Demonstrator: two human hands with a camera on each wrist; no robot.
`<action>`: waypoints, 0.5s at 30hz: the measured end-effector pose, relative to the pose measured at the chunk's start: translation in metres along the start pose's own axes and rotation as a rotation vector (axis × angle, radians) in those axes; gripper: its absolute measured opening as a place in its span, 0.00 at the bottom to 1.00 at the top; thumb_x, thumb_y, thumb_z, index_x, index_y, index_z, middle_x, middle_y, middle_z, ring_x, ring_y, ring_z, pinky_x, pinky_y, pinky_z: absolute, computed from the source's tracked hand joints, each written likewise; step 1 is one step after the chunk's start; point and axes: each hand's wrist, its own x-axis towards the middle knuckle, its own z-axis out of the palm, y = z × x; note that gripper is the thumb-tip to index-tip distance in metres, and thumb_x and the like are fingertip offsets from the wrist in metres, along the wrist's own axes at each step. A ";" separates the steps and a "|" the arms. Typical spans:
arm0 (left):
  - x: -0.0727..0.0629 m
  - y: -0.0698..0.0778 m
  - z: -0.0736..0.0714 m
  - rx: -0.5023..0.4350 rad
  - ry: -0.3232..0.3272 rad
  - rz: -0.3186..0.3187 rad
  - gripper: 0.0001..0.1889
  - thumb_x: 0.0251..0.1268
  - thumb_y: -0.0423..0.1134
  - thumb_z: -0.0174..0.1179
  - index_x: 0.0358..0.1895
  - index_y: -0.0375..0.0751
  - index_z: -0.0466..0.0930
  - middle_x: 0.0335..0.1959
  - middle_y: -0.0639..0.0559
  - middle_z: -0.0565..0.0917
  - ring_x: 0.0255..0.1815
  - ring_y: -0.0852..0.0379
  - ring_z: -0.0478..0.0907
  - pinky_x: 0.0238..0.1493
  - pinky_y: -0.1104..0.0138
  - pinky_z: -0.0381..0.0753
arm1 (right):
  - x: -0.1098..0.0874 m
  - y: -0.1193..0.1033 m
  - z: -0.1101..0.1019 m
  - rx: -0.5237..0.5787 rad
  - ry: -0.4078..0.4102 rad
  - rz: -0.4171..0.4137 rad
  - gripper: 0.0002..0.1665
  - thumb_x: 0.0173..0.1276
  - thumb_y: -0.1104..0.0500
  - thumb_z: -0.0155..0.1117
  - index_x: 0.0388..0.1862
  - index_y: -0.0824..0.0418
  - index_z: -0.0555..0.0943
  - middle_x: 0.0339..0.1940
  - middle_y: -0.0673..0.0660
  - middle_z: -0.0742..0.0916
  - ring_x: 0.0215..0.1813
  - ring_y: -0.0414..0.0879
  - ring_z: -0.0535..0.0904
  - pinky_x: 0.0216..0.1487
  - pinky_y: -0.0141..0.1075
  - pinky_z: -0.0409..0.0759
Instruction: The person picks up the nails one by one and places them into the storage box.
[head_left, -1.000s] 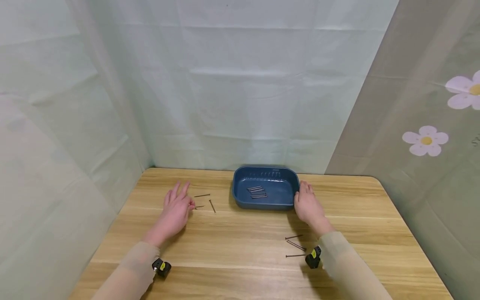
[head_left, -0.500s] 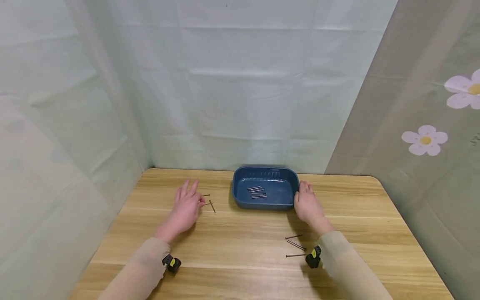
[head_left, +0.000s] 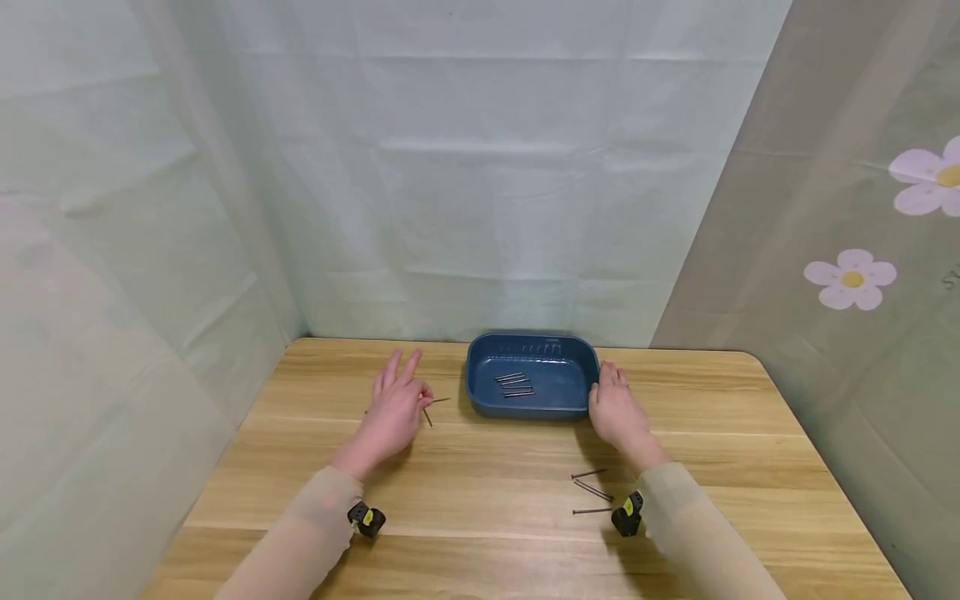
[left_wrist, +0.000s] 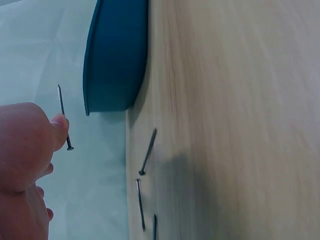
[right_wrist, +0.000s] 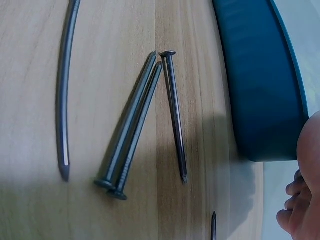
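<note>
My left hand [head_left: 393, 412] pinches a nail [left_wrist: 61, 101] between thumb and forefinger, the other fingers stretched out. In the left wrist view this nail points upward, head low, over the far side of the table. Below the hand several loose nails [left_wrist: 148, 152] lie on the wood. A blue rectangular box [head_left: 487, 409] stands to the right of this hand, with several nails [head_left: 514, 384] on its floor. My right hand [head_left: 618, 412] rests against the box's right end, fingers extended along the wall. In the right wrist view the thumb side meets the rim.
Several more nails [right_wrist: 176, 120] lie on the wooden table [head_left: 480, 533] near the right wrist, two of them side by side. Pale curtains [head_left: 480, 208] hang behind the table and at both sides. Each wrist wears a small black camera [head_left: 367, 519].
My left hand has moved right and slightly away, toward the box, carrying the pinched nail off the spot where it lay. The right hand and the box have stayed in place.
</note>
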 end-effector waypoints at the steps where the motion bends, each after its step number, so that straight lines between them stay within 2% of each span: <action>1: 0.001 0.002 0.000 -0.006 -0.002 -0.001 0.07 0.76 0.34 0.66 0.35 0.43 0.83 0.85 0.32 0.58 0.87 0.29 0.40 0.79 0.31 0.45 | 0.000 0.000 0.000 0.000 0.000 0.001 0.36 0.86 0.60 0.39 0.79 0.85 0.53 0.81 0.82 0.61 0.83 0.77 0.55 0.83 0.61 0.55; 11: 0.018 0.026 0.006 0.002 0.035 0.017 0.07 0.77 0.35 0.65 0.35 0.44 0.82 0.84 0.33 0.61 0.87 0.29 0.42 0.79 0.32 0.49 | 0.001 0.001 0.001 0.006 -0.003 0.006 0.36 0.86 0.60 0.38 0.80 0.85 0.51 0.82 0.81 0.60 0.83 0.76 0.53 0.83 0.61 0.53; 15: 0.025 0.039 0.009 -0.006 0.019 0.008 0.07 0.78 0.35 0.64 0.36 0.43 0.83 0.86 0.35 0.58 0.87 0.31 0.39 0.81 0.34 0.46 | 0.000 0.001 0.001 0.009 -0.005 0.010 0.36 0.86 0.59 0.38 0.80 0.85 0.52 0.82 0.81 0.60 0.83 0.76 0.54 0.83 0.60 0.54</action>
